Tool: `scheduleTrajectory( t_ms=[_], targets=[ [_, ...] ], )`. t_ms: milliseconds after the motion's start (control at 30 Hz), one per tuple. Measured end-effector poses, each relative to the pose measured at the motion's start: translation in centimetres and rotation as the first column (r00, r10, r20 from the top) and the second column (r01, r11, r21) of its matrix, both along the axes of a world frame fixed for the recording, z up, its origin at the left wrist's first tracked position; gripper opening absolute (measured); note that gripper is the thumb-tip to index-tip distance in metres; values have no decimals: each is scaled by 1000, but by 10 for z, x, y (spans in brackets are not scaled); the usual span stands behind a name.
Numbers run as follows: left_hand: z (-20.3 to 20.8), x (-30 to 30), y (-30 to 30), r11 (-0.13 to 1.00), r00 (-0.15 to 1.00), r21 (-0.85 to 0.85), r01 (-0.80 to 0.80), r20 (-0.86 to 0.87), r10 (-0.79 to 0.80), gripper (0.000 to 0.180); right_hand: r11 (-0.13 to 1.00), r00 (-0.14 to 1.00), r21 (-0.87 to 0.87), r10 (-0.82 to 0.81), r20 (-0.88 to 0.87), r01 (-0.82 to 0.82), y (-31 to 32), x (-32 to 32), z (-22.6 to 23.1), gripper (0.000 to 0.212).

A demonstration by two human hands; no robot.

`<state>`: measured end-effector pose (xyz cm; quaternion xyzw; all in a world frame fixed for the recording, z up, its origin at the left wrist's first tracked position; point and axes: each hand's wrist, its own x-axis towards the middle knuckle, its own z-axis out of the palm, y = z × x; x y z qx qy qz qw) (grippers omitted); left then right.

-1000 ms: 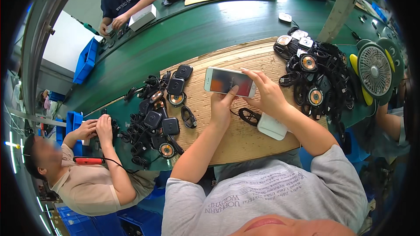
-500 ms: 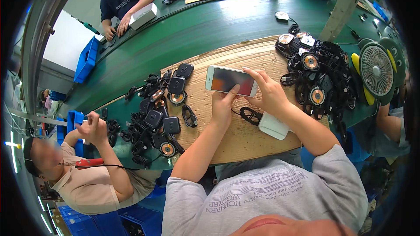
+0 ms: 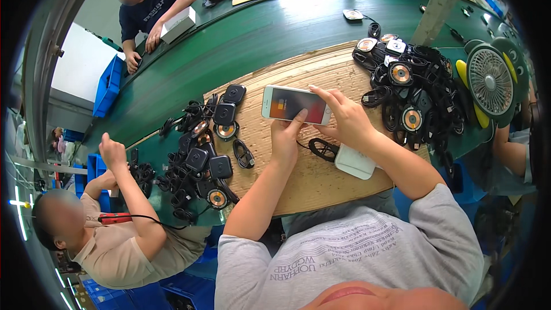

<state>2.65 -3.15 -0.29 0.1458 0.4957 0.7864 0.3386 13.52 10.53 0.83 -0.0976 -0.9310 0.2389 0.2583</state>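
Above the cardboard sheet (image 3: 270, 186), I hold a white-framed smartphone (image 3: 290, 105) sideways with both hands. My left hand (image 3: 285, 140) grips its lower edge, the thumb lying on the screen. At the phone's right end, my right hand (image 3: 351, 117) has its fingers along the top corner and its thumb underneath. The screen is lit, with a small orange patch on a dark, blurred picture. Below my right hand lies a white flat device (image 3: 354, 162), partly covered by my wrist, with a coiled black cable (image 3: 323, 149) beside it.
Black round and square cabled pads form a left pile (image 3: 198, 158) and a larger right pile (image 3: 410, 80). A green fan (image 3: 489, 84) stands at the right edge. Behind runs a green conveyor (image 3: 275, 28) with a metal post (image 3: 441, 6). Co-workers sit at left and far left.
The phone screen's picture has changed, now showing a small orange patch. My grip stays the same. The whole view has shifted slightly, and the near-left co-worker's raised hand has moved left.
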Motion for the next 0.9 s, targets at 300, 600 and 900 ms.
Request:
scheduleTrajectory(
  t_ms=[300, 600, 900],
  targets=[
    [-18, -40, -5, 961, 980, -265, -83, -197, 30, 43, 964, 933, -19, -251, 259, 264, 38, 1, 2, 81],
    [16, -11, 7, 826, 110, 58, -561, -984, 143, 18, 962, 994, 251, -101, -36, 107, 35, 23, 39, 74],
    [22, 3, -6, 773, 196, -630, -76, -770, -607, 21, 994, 976, 81, 52, 211, -70, -9, 97, -1, 75]
  ],
)
